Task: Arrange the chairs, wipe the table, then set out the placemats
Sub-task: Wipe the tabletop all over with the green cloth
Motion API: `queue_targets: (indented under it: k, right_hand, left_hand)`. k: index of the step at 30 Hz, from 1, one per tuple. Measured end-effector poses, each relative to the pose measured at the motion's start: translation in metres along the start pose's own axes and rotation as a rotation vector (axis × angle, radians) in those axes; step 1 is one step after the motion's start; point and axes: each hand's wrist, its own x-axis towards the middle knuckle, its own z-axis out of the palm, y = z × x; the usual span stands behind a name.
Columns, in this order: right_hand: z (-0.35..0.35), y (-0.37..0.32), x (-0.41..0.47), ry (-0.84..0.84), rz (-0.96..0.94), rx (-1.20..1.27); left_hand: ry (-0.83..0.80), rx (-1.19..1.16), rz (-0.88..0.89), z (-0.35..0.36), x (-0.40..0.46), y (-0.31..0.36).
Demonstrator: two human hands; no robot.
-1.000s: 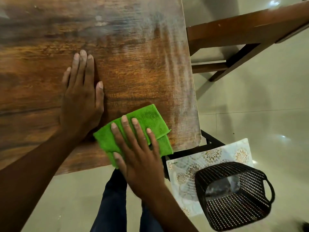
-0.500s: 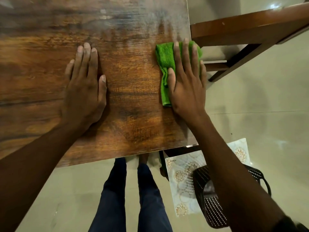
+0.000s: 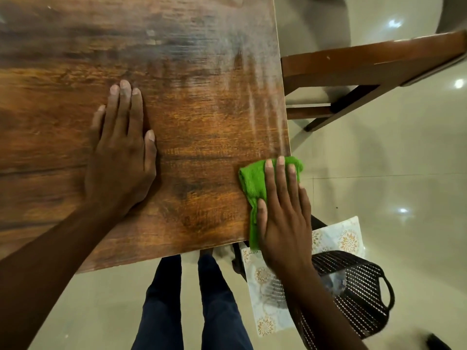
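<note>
Cloth [image 3: 252,188], green and bunched, is lying at the right edge of the surface [image 3: 202,109], close to the near corner, partly hanging over that edge. The right hand [image 3: 283,218] is pressing it down with fingers straight and close together, thumb alongside; the left hand [image 3: 121,157] is resting flat on the wood, fingers straight, holding nothing. Pale streaks are showing along the right side, so the wiping is looking well under way but probably not finished. A chair [image 3: 366,69] is standing just beside the right edge; whether all chairs are arranged cannot be told. Placemats [image 3: 341,238], floral-patterned, are lying down by the floor beside and partly under a black basket [image 3: 358,294], so setting them out is still waiting. Small print near one placemat's corner is too tiny to read; no other writing is showing.
</note>
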Motion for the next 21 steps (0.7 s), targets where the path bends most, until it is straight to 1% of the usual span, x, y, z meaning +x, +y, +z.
queue_targets:
  k: [3,6,8,10,13,17,19,21]
  right_hand:
    - [-0.003,-0.007,0.074,0.081,-0.012,-0.012]
    - [-0.007,-0.029,0.157,0.157,-0.018,0.014]
    - [-0.008,-0.038,0.18,0.184,-0.021,0.016]
    - [-0.007,-0.036,0.164,0.182,-0.051,0.025]
    - [-0.006,-0.016,0.093,0.103,-0.065,0.066]
    - [0.001,-0.004,-0.006,0.025,0.098,0.122]
    - [0.008,-0.012,-0.024,0.027,0.163,0.101]
    - [0.013,-0.028,-0.023,0.025,0.154,0.102]
  left_hand:
    - [-0.004,0.002,-0.001,0.002,-0.002,0.0]
    - [0.004,0.005,-0.003,0.002,-0.002,-0.001]
    - [0.013,0.006,-0.002,0.003,-0.003,-0.001]
    - [0.015,0.003,-0.006,0.003,-0.004,-0.001]
    - [0.019,0.001,-0.002,0.002,-0.003,0.0]
    - [0.016,-0.003,-0.003,0.003,-0.001,0.001]
    - [0.01,0.001,0.005,0.004,0.0,-0.001]
    - [0.01,0.008,0.005,0.004,0.0,-0.003]
